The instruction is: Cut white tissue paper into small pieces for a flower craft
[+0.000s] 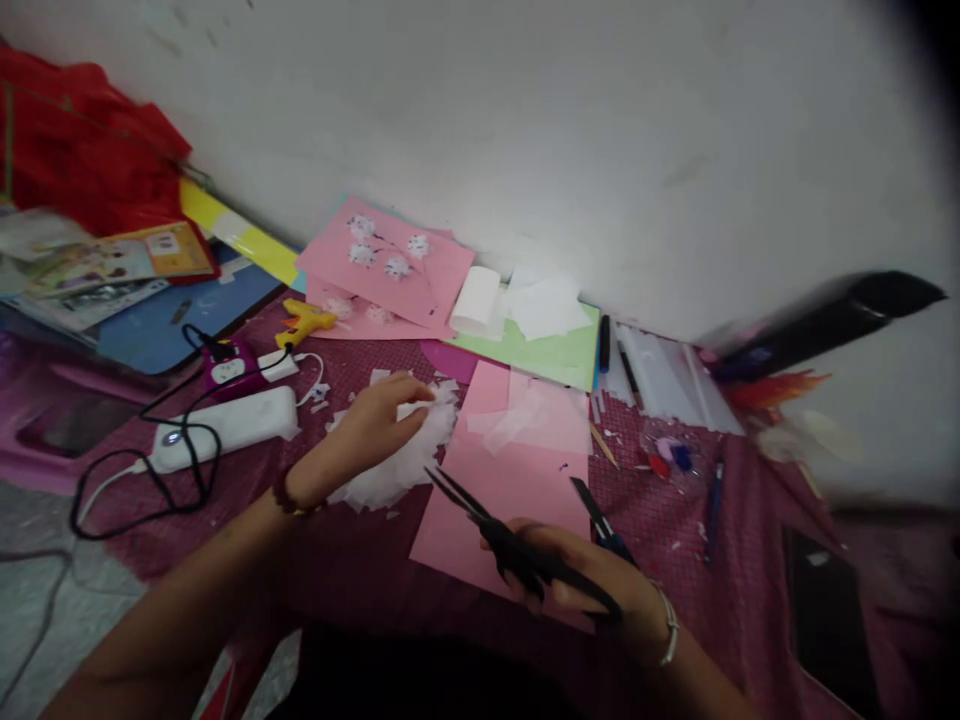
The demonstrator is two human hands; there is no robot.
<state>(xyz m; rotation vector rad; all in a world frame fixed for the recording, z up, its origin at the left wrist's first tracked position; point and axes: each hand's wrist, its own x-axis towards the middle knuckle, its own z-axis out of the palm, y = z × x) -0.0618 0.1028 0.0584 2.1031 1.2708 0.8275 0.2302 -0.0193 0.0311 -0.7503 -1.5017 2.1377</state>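
One yellow glue gun (304, 321) is lying beside a pink card (450, 265) showing four white blossoms (361, 255), near the desk's (664, 510) back edge. The left hand (384, 418), fingertips parted, is perhaps touching one white paper pile (394, 475); the right hand (555, 565) is clasping black scissors (499, 535) over a pink sheet (517, 490).

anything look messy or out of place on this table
Yes, mildly. White paper scraps have strayed from the paper pile under the left hand onto the maroon cloth. At left, a black cable lies in loose loops across the white power strip. I see no clear damage.
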